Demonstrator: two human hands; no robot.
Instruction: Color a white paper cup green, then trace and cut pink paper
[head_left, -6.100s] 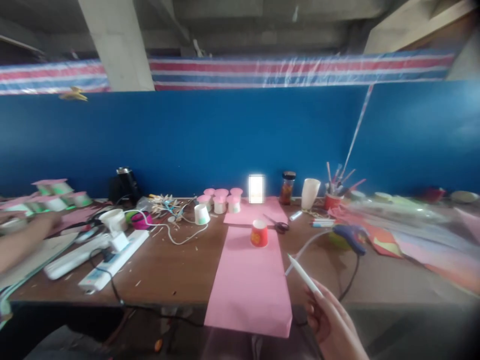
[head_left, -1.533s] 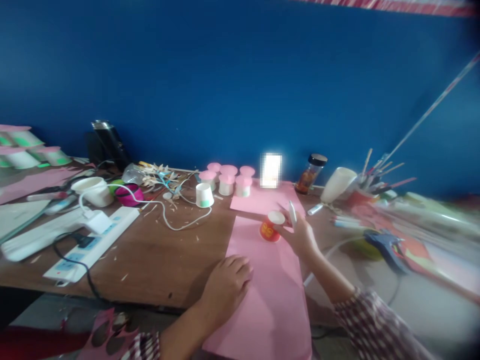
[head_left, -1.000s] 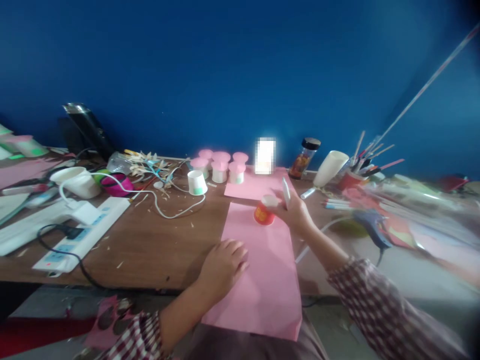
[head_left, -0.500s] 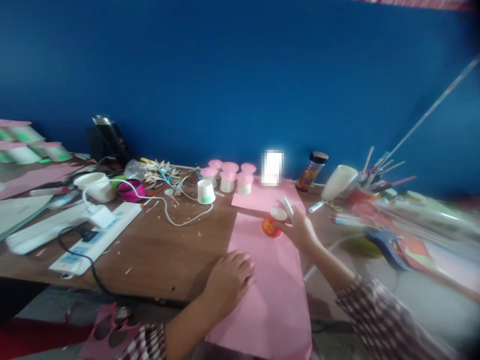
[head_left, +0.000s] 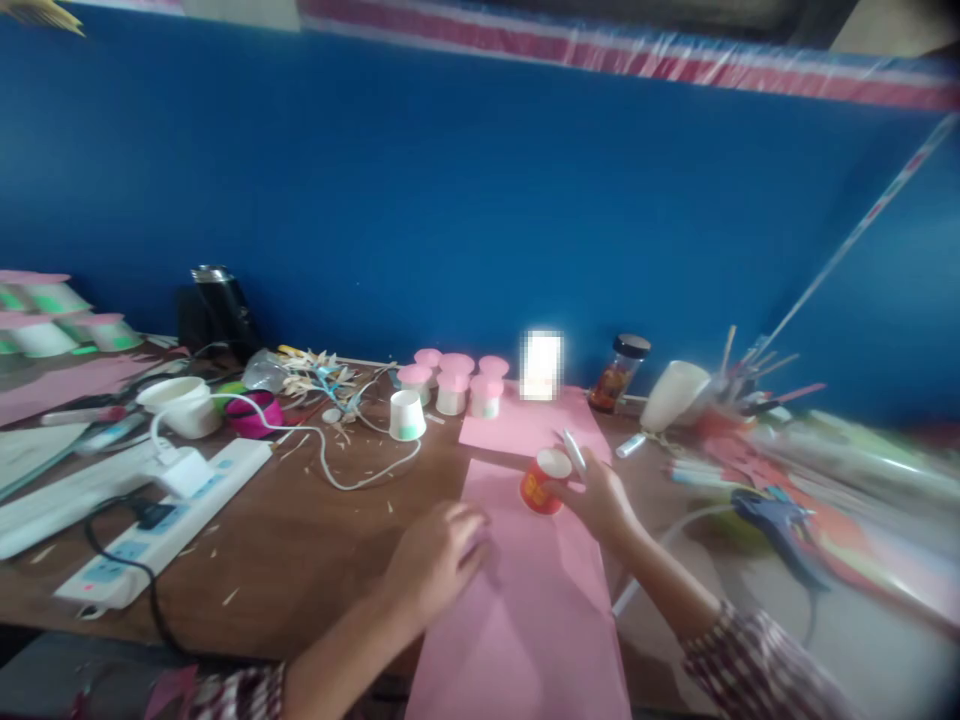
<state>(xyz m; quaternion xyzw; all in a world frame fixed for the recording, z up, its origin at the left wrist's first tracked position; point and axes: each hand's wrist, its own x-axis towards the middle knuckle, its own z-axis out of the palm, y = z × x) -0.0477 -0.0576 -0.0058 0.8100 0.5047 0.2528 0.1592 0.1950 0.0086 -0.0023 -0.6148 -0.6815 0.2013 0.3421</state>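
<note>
Towards the back of the tabletop point(head_left: 330, 540), right of its middle, the red cup point(head_left: 538, 490) sits on the far part of the long pink sheet point(head_left: 525, 620), its narrower end apparently up. The right hand point(head_left: 604, 495) has its thumb against the cup's side, while the pen point(head_left: 574, 452) is pinched among the same fingers, tip pointing up and away; the fingertips behind the cup are hidden. The left hand point(head_left: 435, 560) lies at the sheet's left edge, fingers close together and slightly bent, holding nothing; how hard it presses, I cannot tell.

Handling cup and pen together calls, I'd judge, for a light thumb, since a thin wall would dent easily. It would pay to have the cup's rim flat on the sheet and the pen angled off the side. Some weight through the left palm should stop the sheet sliding, as its near end reaches past the front edge and could be dragged.

The tabletop is brown and flecked with pale scraps. Along its back edge stand pink-topped cups point(head_left: 451, 392), with a white cup point(head_left: 407, 415) just in front, and a jar point(head_left: 611, 380) beyond the rear sheet point(head_left: 517, 430). A power strip point(head_left: 195, 520) lies towards the front left corner, a glue gun point(head_left: 780, 520) on the right, rather blurred. Behind rises a blue wall point(head_left: 375, 220) topped with striped sheeting point(head_left: 600, 60).
</note>
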